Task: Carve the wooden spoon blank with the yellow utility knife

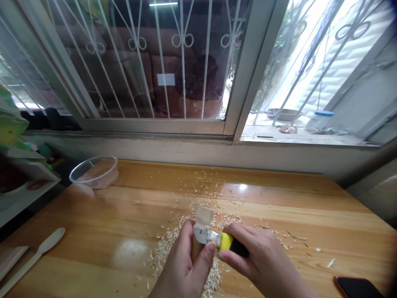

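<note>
My left hand is closed round a small pale block of wood, whose squared upper end sticks up above the fingers. In my right hand is a carving knife with a yellow and black handle. Its short flat blade lies across the near face of the wood, and white wrapping covers the part by the handle. My left thumb presses against that wrapped part. The lower part of the wood is hidden by my left fingers. Wood shavings lie beneath and around both hands.
A clear plastic bowl stands at the table's back left. A wooden spoon lies at the left beside a flat wooden piece. A dark phone is near the front right. Behind the wooden table is a barred window.
</note>
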`<control>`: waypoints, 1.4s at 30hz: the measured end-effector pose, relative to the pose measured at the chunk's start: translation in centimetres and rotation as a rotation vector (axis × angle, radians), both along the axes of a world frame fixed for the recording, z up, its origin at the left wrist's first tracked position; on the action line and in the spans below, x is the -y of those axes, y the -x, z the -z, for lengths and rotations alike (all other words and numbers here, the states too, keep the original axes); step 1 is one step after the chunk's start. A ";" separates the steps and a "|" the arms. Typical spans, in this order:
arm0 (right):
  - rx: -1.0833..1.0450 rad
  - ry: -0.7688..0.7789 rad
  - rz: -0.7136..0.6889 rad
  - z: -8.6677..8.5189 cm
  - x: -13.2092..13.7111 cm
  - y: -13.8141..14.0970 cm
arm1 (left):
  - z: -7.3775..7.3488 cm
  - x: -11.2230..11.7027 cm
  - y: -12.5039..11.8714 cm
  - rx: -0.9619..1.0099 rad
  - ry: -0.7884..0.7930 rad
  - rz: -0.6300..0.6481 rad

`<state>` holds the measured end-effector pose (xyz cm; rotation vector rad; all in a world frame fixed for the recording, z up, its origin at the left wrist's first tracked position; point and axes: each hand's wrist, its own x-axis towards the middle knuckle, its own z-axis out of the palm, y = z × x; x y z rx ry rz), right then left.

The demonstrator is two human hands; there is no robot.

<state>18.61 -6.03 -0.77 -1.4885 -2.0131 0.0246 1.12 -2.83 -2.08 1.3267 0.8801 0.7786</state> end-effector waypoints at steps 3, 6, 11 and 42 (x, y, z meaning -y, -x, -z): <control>-0.013 0.022 -0.007 0.0 -0.1 0.1 | 0.3 0.2 0.0 0.021 -0.008 0.001; -0.006 0.003 0.004 -0.1 -0.1 0.2 | 0.3 0.2 0.0 0.002 -0.015 -0.022; 0.018 -0.038 0.034 0.0 -0.1 0.3 | 0.0 0.1 -0.1 -0.055 -0.012 -0.049; 0.028 -0.020 0.046 0.1 0.1 0.4 | -0.7 0.5 -0.4 -0.208 -0.096 -0.067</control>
